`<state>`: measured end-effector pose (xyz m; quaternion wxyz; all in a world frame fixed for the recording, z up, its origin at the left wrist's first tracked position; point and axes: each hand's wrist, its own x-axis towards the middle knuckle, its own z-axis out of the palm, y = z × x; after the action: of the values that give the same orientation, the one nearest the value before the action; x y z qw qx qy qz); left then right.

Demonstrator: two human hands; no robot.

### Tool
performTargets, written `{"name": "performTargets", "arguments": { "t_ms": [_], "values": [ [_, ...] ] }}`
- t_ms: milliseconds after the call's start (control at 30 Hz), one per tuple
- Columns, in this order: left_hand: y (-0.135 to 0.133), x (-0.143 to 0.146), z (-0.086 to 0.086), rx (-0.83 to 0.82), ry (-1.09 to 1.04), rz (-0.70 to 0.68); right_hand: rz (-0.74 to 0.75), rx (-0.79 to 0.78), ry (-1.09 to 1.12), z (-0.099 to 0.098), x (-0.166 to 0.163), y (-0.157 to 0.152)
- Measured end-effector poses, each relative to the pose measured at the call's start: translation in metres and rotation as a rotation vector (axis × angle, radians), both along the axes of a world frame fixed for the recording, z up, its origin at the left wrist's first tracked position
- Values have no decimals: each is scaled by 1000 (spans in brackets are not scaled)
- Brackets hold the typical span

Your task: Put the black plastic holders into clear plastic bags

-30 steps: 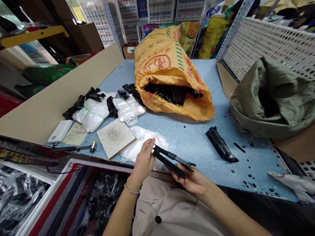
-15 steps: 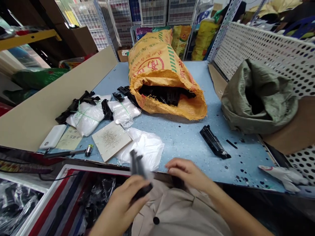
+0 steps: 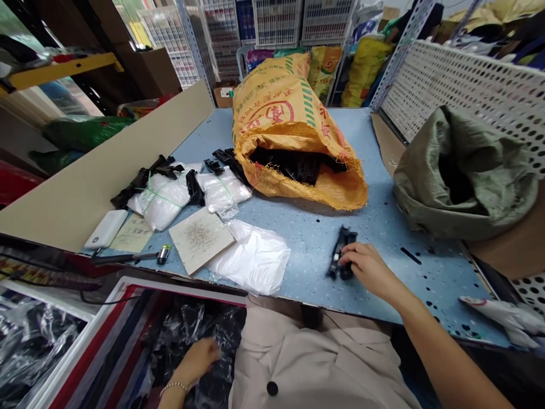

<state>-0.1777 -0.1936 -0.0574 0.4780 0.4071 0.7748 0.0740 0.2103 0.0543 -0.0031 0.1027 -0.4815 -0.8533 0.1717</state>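
Bin [image 3: 97, 341] at lower left lies beneath the left hand [image 3: 198, 360], fingers half-curled, any hold impossible to tell. Right of frame centre, the right hand [image 3: 368, 270] has 1 black part [image 3: 341, 244] in closed fingers, on or just above the worktop [image 3: 309, 247]. Farther, an orange sack [image 3: 276, 108] lies upper centre.

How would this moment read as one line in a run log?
right hand: grasping black part at blue tabletop | left hand: at striped bin, grip unclear | orange sack: open, black pieces inside

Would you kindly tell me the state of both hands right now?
Left hand: over plastic bags, grip cannot be told.
Right hand: closed on a black part.
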Motion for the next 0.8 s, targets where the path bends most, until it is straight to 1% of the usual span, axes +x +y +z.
{"name": "performTargets", "arguments": {
  "t_ms": [33,67,100,133,167,200,233,267,300,367,433,500,567,633,700,733,800],
  "values": [
    [17,6,8,59,-45,0,-14,3,20,0,-1,-3],
    [36,14,16,163,-121,0,-44,18,35,-1,-3,-6],
    [55,24,25,303,-177,-3,-80,43,45,-2,-3,-8],
    [75,36,34,453,-170,-10,-121,70,50,-3,-4,-9],
    [93,47,42,603,-73,4,-163,94,46,-4,-3,-9],
    [111,58,48,703,69,1,-202,106,35,-5,-1,-10],
    [125,67,53,758,193,-23,-235,102,20,-6,2,-10],
    [138,73,56,780,288,-45,-257,85,2,-7,7,-10],
    [147,76,57,772,324,-58,-270,59,-18,-7,13,-11],
    [158,73,57,725,241,-47,-294,5,-39,-8,25,-13],
    [163,62,55,682,95,-4,-324,-70,27,-7,32,-15],
    [163,50,54,654,15,28,-371,-204,218,-5,28,-19],
    [163,42,54,634,-64,94,-414,-426,502,-1,9,-25],
    [164,39,55,605,-232,211,-410,-722,792,4,-22,-33],
    [164,41,56,572,-397,301,-331,-1021,1028,8,-59,-39],
    [165,42,56,562,-444,324,-287,-1142,1116,10,-78,-42],
    [165,45,55,567,-453,339,-244,-1308,1235,12,-114,-45]
  ]
}}
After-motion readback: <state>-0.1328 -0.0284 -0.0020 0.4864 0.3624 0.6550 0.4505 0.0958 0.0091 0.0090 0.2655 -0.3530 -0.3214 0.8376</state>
